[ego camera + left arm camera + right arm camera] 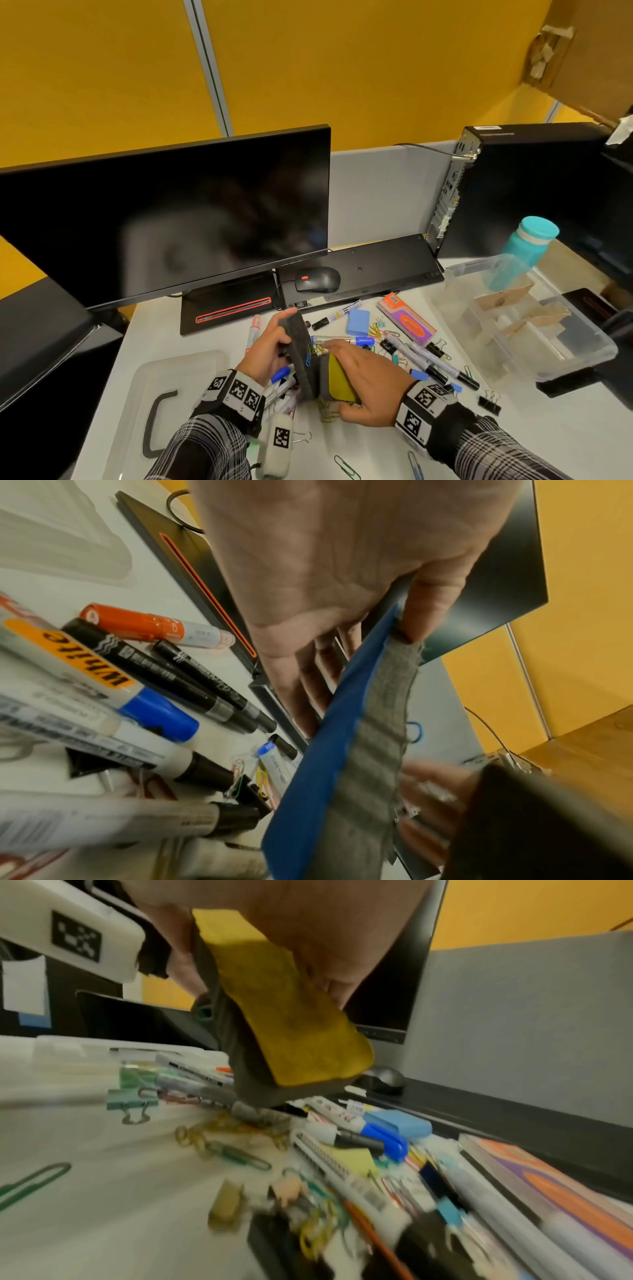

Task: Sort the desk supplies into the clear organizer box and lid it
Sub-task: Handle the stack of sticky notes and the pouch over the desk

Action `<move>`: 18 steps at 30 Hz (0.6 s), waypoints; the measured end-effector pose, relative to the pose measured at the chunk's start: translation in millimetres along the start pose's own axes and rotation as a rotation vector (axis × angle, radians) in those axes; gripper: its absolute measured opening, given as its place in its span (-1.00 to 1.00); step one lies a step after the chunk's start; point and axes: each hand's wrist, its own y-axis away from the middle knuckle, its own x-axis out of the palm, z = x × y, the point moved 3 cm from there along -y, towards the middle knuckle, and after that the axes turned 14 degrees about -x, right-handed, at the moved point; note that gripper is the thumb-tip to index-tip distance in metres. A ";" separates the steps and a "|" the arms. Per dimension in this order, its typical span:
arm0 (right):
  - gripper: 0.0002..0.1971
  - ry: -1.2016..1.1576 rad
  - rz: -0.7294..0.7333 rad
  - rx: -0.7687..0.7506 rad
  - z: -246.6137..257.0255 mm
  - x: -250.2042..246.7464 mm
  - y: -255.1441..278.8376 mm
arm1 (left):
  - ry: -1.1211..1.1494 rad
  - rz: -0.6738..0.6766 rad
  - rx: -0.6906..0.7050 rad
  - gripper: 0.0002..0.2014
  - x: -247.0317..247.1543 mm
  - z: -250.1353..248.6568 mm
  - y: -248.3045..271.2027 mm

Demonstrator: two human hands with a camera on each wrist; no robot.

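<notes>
My left hand [278, 337] grips a whiteboard eraser with a blue back and grey felt [301, 349] [369, 750], held on edge above the pile of markers [431, 363] [137, 674]. Right beside it, my right hand [363, 380] grips a second eraser with a yellow back and grey felt [339, 380] [291, 1020]. The two erasers nearly touch. The clear organizer box [486, 265] stands open at the right, with cardboard dividers inside. Its clear lid [164, 377], with a grey handle, lies flat at the left.
Paper clips and binder clips [489, 404] are strewn among the markers. A pale blue block [358, 322] and an orange-and-purple packet [407, 318] lie behind them. A monitor [171, 219], mouse [318, 279], black keyboard [359, 270], computer tower [513, 192] and teal bottle [527, 246] line the back.
</notes>
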 end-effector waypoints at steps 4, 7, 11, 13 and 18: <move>-0.22 0.040 -0.036 -0.121 18.8 -3.8 -13.2 | 0.031 -0.015 -0.032 -0.48 4.4 4.9 -5.1; -0.22 0.055 0.000 -0.115 21.8 3.5 -10.6 | 0.130 -0.045 -0.006 -0.62 6.2 0.3 -3.7; -0.32 0.035 0.062 -0.038 11.8 11.3 3.6 | 0.114 -0.078 -0.010 -0.62 3.4 -1.3 2.1; -0.38 0.031 0.052 -0.025 9.1 10.1 7.4 | 0.081 -0.086 -0.022 -0.61 3.0 -0.3 2.5; -0.25 0.077 0.041 -0.082 11.4 7.0 -3.9 | 0.064 -0.082 -0.036 -0.59 8.4 4.8 -1.7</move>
